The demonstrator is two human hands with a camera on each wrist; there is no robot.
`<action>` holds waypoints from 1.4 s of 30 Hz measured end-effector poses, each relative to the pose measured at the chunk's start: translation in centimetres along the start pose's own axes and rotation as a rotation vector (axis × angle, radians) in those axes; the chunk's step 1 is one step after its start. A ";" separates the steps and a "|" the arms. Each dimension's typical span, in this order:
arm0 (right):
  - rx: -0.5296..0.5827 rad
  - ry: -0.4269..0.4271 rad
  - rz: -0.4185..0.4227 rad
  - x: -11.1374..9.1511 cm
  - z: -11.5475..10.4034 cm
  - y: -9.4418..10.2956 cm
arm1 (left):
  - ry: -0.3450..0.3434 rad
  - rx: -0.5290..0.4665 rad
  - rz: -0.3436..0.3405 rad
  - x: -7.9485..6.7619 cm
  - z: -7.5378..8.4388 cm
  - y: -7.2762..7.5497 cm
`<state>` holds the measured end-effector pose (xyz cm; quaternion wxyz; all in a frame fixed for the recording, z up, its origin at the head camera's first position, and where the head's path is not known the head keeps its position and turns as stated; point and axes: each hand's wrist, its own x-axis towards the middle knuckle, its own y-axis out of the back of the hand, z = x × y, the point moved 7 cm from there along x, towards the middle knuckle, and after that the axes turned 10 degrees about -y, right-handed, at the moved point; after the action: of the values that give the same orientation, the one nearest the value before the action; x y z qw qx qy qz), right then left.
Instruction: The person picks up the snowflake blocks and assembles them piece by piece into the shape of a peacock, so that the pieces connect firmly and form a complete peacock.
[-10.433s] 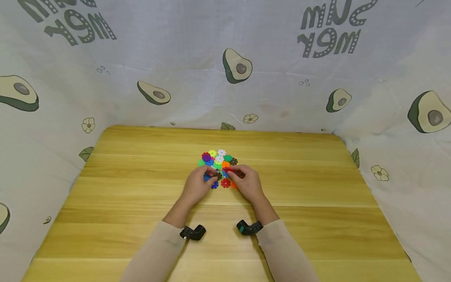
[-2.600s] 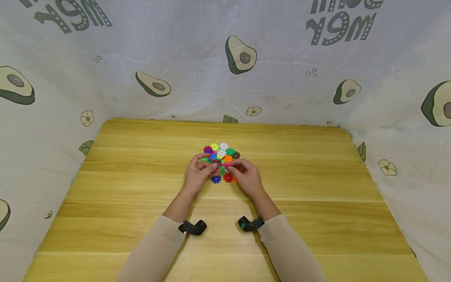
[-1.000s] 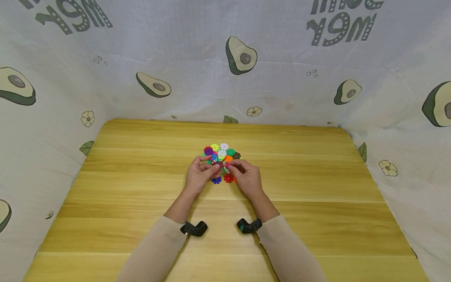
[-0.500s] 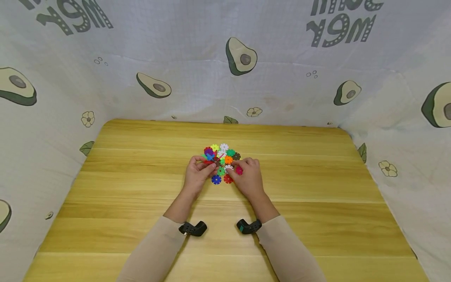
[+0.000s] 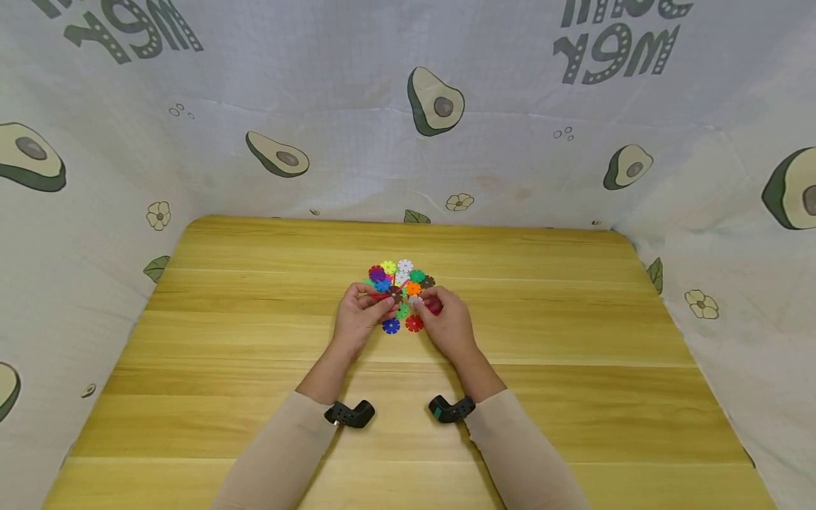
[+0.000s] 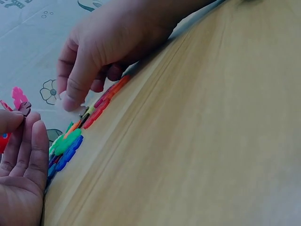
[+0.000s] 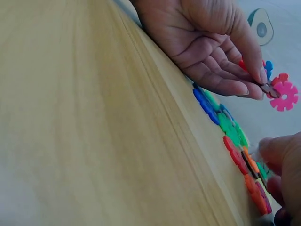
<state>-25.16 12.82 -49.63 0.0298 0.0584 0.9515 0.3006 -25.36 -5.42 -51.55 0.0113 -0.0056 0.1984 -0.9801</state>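
My left hand (image 5: 357, 319) pinches a brown snowflake disc (image 7: 269, 89) between thumb and fingers, above the table. A pink snowflake disc (image 7: 291, 97), red ones and a blue snowflake disc (image 5: 382, 285) are slotted into its edge and stick out around it. My right hand (image 5: 451, 327) is beside it, thumb and forefinger pinching a white snowflake disc (image 6: 70, 114), blurred and partly hidden by the fingertips. Below the hands lies a flat pile with a green disc (image 6: 68, 142), a dark blue disc (image 5: 391, 326) and a red disc (image 5: 414, 324).
More discs lie behind the hands: yellow (image 5: 388, 267), white (image 5: 405, 265), dark green (image 5: 417, 275) and orange (image 5: 414, 288). A crimson disc (image 5: 435, 306) shows under my right hand. The wooden table (image 5: 223, 319) meets a patterned cloth (image 5: 357, 99) at the back and sides.
My right hand has let go of the pink disc, now fixed to the brown one, reached down to the pile and pinched a white disc. My left hand keeps its hold and has turned the piece.
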 end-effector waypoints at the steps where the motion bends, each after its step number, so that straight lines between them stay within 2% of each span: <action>1: 0.035 0.007 0.001 0.0 0.0 0.1 | 0.001 0.001 -0.002 0.0 0.0 0.0; 5: 0.152 0.058 0.003 -0.2 -0.3 0.3 | 0.006 -0.006 -0.005 -0.1 0.0 0.0; 10: 0.233 0.156 -0.011 -0.4 -0.8 0.3 | 0.008 0.008 -0.009 -0.1 0.0 0.0; 17: 0.175 0.303 0.016 -0.7 -1.5 0.4 | 0.000 0.053 -0.026 0.0 0.0 -0.2; 26: 0.105 0.424 0.081 -1.1 -2.2 0.8 | -0.051 0.103 -0.040 -0.2 0.2 -0.3; 30: 0.104 0.453 0.095 -1.2 -2.3 0.8 | -0.057 0.108 -0.034 -0.3 0.2 -0.3; 37: 0.106 0.490 0.111 -1.4 -2.6 0.8 | -0.084 0.147 -0.063 -0.4 0.4 -0.6; 42: 0.127 0.409 0.090 -1.2 -2.3 0.3 | -0.091 0.121 -0.058 -0.3 0.4 -0.4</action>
<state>-24.18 11.59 -47.55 -0.1812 0.0404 0.9511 0.2468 -25.06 -5.16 -50.99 -0.0075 -0.0554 0.1377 -0.9889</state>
